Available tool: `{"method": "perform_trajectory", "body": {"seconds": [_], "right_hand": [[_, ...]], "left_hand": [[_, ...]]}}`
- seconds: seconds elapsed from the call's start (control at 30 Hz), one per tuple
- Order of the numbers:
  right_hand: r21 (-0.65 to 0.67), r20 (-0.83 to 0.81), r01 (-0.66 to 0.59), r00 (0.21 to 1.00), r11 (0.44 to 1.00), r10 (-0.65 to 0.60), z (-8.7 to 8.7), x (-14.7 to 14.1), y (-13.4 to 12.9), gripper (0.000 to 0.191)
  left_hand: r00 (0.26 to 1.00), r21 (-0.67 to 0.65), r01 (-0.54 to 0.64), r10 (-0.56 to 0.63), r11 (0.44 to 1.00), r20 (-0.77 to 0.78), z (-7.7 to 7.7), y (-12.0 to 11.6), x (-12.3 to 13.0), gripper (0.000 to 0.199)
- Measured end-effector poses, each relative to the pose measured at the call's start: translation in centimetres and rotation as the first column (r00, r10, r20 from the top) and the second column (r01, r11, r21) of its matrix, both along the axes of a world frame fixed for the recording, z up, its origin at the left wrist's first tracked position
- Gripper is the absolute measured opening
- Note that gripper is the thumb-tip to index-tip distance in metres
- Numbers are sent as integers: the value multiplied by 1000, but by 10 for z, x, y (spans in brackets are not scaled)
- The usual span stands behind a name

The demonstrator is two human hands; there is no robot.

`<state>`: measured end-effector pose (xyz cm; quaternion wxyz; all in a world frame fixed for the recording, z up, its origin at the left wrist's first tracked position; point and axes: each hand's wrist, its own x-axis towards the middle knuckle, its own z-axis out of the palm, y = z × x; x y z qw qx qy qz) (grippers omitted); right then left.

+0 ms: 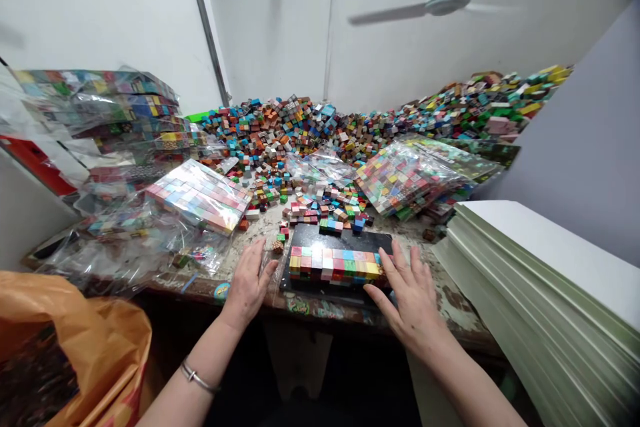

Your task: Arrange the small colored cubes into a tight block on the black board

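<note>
A black board [345,238] lies at the table's front edge, bearing a neat block of small coloured cubes [333,265] set in rows. My right hand [410,290] is at the block's right end, fingers spread, thumb and fingertips at the last cubes. Left of the board rests my left hand [249,280], fingers stretched out and holding nothing. A small brown cube [278,247] sits between that hand and the board. Loose coloured cubes [340,207] lie just behind the board.
A large heap of cubes [295,123] fills the table's back. Plastic-wrapped cube packs stand left [200,195] and right [400,177]. A stack of pale sheets [540,293] flanks the right side; an orange bag [110,327] stands at lower left.
</note>
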<state>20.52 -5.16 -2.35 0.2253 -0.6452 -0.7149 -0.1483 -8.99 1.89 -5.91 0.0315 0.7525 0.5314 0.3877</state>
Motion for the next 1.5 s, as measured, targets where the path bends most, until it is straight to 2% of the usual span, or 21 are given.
{"method": "perform_trajectory", "body": {"seconds": [0.2, 0.53, 0.7, 0.9, 1.3, 1.5], "right_hand": [[67, 115, -42, 993, 997, 34, -6, -1, 2, 53], [136, 212, -49, 977, 990, 19, -6, -4, 3, 51], [153, 233, -29, 972, 988, -8, 2, -10, 1, 50], [139, 253, -92, 966, 986, 55, 12, -24, 3, 51], [127, 295, -136, 951, 983, 93, 5, -30, 8, 47], [119, 267, -126, 959, 985, 90, 9, -33, 7, 48]], "left_hand": [[999, 30, -29, 30, 999, -31, -10, 6, -5, 53], [972, 118, -41, 67, 992, -227, -14, 2, 2, 51], [970, 112, -40, 65, 993, -235, -13, 2, 3, 49], [966, 95, -54, 76, 994, -248, -11, 2, 4, 49], [963, 63, -60, 74, 996, -257, -9, 1, 5, 46], [965, 64, -52, 66, 997, -252, -7, 0, 6, 44]]}}
